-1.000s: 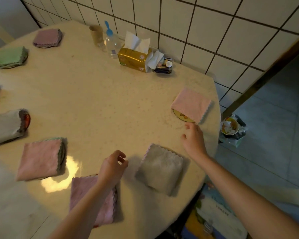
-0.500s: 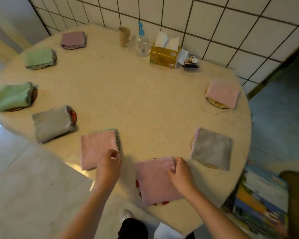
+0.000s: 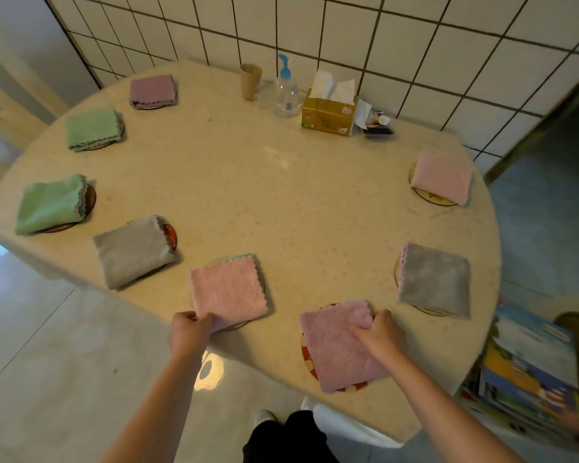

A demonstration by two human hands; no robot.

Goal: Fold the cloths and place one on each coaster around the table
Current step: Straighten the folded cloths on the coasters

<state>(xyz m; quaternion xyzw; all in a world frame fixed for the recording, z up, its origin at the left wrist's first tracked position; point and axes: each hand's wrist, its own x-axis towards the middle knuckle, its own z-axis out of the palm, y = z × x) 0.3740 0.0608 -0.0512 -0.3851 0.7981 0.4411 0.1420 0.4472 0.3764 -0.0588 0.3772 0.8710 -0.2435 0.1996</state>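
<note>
My left hand (image 3: 188, 332) pinches the pink cloth (image 3: 228, 291); beside it, my right hand (image 3: 380, 335) grasps the mauve cloth (image 3: 340, 345) on its coaster (image 3: 307, 357).

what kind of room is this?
Probably a home dining or kitchen corner: a round table against a white tiled wall, with a tissue box and pump bottle on it.

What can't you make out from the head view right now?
- Coasters: mostly hidden under the folded cloths; only rims show, e.g. beside the grey cloth.
- Left hand fingertips: tucked under the pink cloth.
- Small items beside the tissue box: too small to identify.
- Table near edge: partly hidden by the arms.
</note>
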